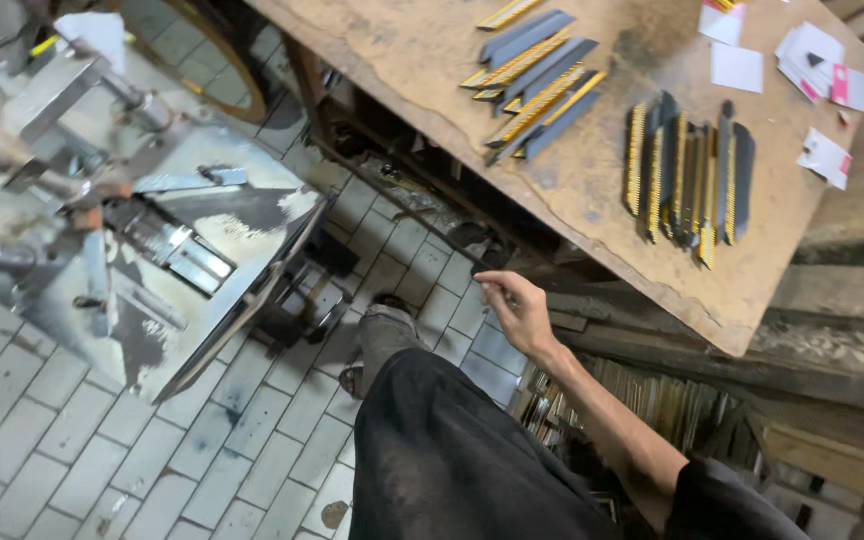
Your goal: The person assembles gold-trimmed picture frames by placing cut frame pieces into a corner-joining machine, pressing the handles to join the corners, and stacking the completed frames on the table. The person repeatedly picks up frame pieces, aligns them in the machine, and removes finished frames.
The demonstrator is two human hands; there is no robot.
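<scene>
My right hand [520, 310] hangs below the table's edge [592, 255], fingers [492, 282] loosely curled, holding nothing I can see. Dark-and-yellow strips [687, 180] lie well beyond them; open tiled floor [252, 430] spreads leftward.

A small square white paper card [737, 67] lies flat on the worn brown wooden tabletop [592, 180], toward one o'clock in the view. Just above it, at the top edge, a white label with a pink and yellow corner [722, 20] is partly cut off by the frame. Farther toward two o'clock, a loose fanned pile of white cards with pink strips and a dark triangle mark [820, 62] rests near the table's far corner. Below that pile, still near two o'clock, a single white card with a pink edge [825, 157] lies tilted, apart from the others.
</scene>
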